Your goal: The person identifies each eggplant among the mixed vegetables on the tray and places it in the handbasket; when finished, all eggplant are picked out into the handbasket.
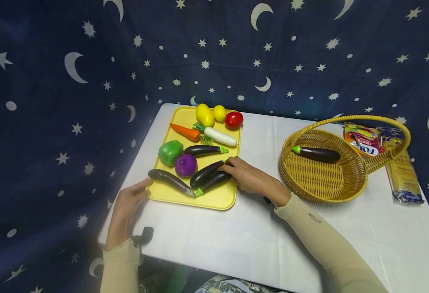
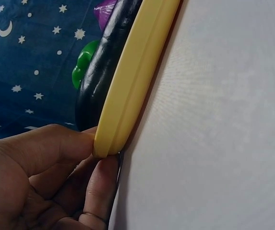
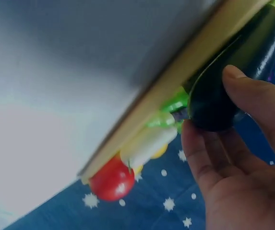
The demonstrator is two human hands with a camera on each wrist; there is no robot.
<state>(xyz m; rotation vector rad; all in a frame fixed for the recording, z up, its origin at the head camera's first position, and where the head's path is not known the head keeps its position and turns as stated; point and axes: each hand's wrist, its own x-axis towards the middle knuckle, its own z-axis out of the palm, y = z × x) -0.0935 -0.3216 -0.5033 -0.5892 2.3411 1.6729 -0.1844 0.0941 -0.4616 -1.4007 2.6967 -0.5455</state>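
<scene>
My left hand (image 1: 128, 203) pinches the near-left corner of a yellow tray (image 1: 214, 200) between thumb and fingers; the left wrist view shows the thumb on the rim (image 2: 106, 141). At the tray's near-right side, my right hand (image 1: 249, 177) grips the rounded end of a dark eggplant (image 1: 213, 183), its green stem pointing left. Right against it lies another eggplant (image 1: 203, 175). A long eggplant (image 1: 171, 182) rests by my left fingers, and one more (image 1: 204, 150) lies farther back. In the right wrist view, thumb and fingers wrap the held eggplant (image 3: 214, 98).
The tray also bears a purple onion-like vegetable (image 1: 186, 165), green pepper (image 1: 171, 153), carrot (image 1: 185, 132), white radish (image 1: 219, 136), mango (image 1: 205, 115), lemon (image 1: 219, 113) and tomato (image 1: 234, 120). A wicker basket (image 1: 322, 199) with an eggplant (image 1: 317, 154) stands right, before snack packets (image 1: 364, 139).
</scene>
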